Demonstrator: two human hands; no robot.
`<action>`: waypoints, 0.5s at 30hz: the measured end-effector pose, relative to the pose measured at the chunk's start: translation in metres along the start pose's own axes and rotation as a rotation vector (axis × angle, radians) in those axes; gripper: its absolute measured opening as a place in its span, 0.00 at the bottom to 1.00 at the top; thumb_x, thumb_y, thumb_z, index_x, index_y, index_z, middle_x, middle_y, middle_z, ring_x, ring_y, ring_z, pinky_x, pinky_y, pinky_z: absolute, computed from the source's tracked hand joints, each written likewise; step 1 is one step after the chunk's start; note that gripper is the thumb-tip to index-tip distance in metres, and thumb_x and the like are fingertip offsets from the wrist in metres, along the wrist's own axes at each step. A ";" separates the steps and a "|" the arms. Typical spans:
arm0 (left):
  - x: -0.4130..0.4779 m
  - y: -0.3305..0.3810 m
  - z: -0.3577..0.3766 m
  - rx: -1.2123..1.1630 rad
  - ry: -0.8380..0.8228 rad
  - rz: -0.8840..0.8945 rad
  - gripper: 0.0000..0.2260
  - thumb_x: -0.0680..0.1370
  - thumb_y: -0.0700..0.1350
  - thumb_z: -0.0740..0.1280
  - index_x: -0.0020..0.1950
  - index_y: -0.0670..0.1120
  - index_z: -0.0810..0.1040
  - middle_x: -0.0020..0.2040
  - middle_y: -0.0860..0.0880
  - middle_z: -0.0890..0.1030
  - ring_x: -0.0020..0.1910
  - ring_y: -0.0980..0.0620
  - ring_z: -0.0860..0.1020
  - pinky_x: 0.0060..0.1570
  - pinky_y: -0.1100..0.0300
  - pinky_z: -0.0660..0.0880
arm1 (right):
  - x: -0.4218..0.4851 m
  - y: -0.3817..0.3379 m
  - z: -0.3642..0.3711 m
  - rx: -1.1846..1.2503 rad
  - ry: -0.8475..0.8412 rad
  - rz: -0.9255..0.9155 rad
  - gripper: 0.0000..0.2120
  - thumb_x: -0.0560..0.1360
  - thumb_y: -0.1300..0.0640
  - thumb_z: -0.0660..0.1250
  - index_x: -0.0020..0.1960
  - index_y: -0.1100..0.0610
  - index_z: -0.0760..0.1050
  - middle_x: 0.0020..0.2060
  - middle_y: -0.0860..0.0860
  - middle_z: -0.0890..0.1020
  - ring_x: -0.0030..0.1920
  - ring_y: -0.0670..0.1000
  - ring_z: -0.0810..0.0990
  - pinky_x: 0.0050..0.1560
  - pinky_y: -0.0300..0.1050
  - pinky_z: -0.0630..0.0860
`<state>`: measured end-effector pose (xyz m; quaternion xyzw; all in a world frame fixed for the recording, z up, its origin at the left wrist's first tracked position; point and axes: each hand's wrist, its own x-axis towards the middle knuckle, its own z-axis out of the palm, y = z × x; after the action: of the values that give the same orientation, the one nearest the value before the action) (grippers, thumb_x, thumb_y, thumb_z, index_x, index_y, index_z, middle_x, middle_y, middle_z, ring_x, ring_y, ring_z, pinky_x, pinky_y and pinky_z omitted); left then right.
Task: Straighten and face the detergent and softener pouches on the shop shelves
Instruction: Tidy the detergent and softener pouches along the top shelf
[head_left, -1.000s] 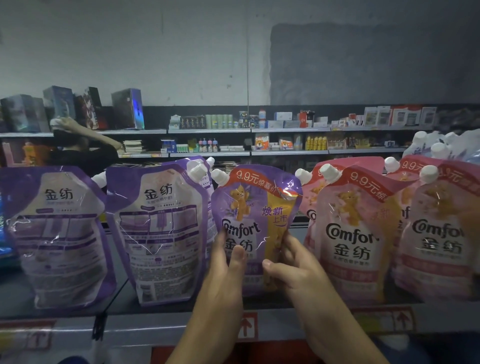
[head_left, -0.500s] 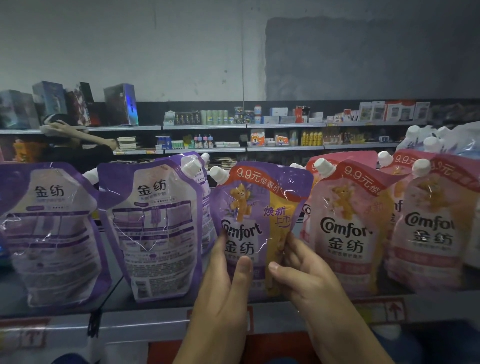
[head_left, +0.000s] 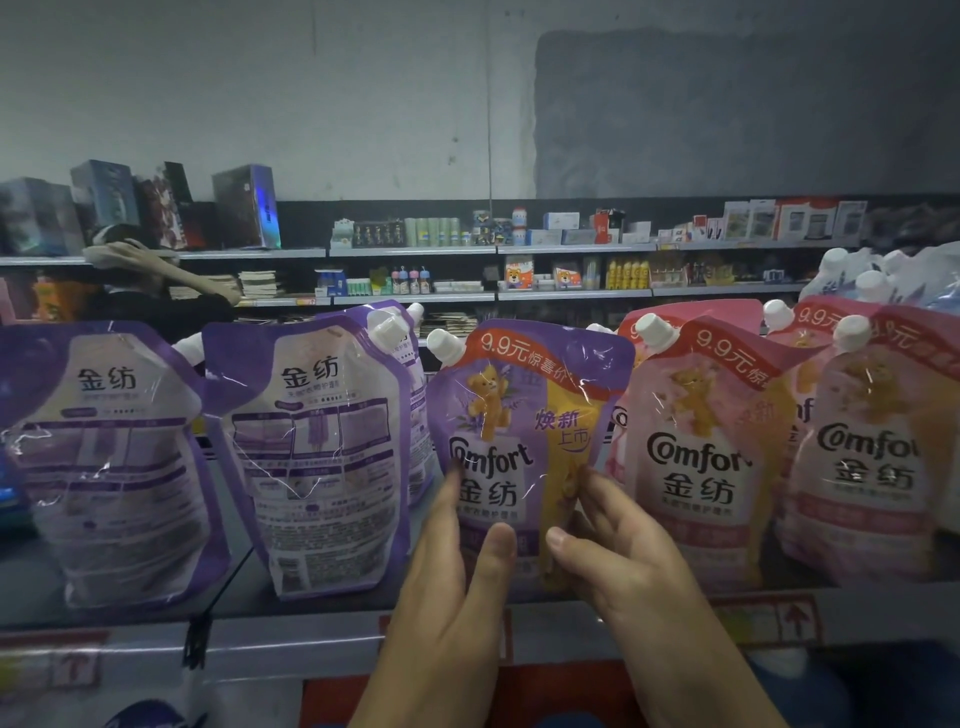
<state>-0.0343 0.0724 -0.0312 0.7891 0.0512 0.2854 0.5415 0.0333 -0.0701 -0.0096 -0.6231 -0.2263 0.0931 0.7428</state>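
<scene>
Purple plastic softener pouch (head_left: 524, 415) with yellow side panel, red price banner and white screw cap (head_left: 445, 345) at the upper left corner: upright, printed front outward, at the middle of the grey metal shop shelf (head_left: 291, 642), base hidden behind the hands. Gripped low on both sides: left hand (head_left: 452, 582) with thumb pressed on the front face and fingers (head_left: 451, 488) laid up along the left edge; right hand (head_left: 618, 556) with thumb on the yellow panel and fingers curled round the right edge. Just beside it on the left, back-facing purple-and-white pouch (head_left: 317, 447), small print outward, cap tilted toward the held one, further purple pouches stacked behind. Further left, second back-facing purple pouch (head_left: 104, 457), cut off by the frame edge. Just beside it on the right, pink softener pouch (head_left: 711, 441), front outward, same red banner and white cap, another pink one partly hidden behind. Further right, second pink front-facing pouch (head_left: 872, 457). Behind those, pale blue-white pouches (head_left: 883, 275), capped, labels too dim to read. Red arrow label (head_left: 795, 618) on the shelf's front strip. In the background, long wall shelving (head_left: 571, 249) with small boxed and bottled goods, and a person in a dark top (head_left: 150, 306), one arm raised to the head
</scene>
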 end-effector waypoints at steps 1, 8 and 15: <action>0.000 0.001 -0.002 -0.016 -0.002 0.005 0.37 0.70 0.79 0.56 0.79 0.73 0.57 0.74 0.78 0.66 0.72 0.81 0.60 0.73 0.69 0.61 | -0.001 -0.002 0.000 -0.010 0.007 -0.003 0.31 0.70 0.57 0.71 0.73 0.52 0.75 0.63 0.47 0.85 0.65 0.48 0.83 0.72 0.58 0.77; 0.005 0.015 -0.034 0.087 -0.085 0.017 0.32 0.73 0.76 0.63 0.76 0.69 0.67 0.67 0.74 0.76 0.66 0.77 0.72 0.57 0.75 0.72 | -0.002 -0.016 -0.011 -0.216 0.125 -0.071 0.17 0.81 0.57 0.73 0.58 0.34 0.81 0.58 0.32 0.84 0.66 0.41 0.79 0.71 0.57 0.76; 0.016 0.051 -0.081 0.399 -0.179 0.063 0.21 0.73 0.70 0.62 0.60 0.66 0.82 0.54 0.69 0.84 0.54 0.67 0.83 0.50 0.67 0.78 | 0.004 -0.081 -0.019 -0.457 0.078 -0.229 0.06 0.81 0.58 0.71 0.52 0.49 0.85 0.47 0.49 0.89 0.48 0.52 0.88 0.47 0.53 0.86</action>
<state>-0.0736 0.1253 0.0404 0.9041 0.0337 0.2153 0.3676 0.0340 -0.1018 0.0670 -0.7482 -0.2819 -0.0691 0.5966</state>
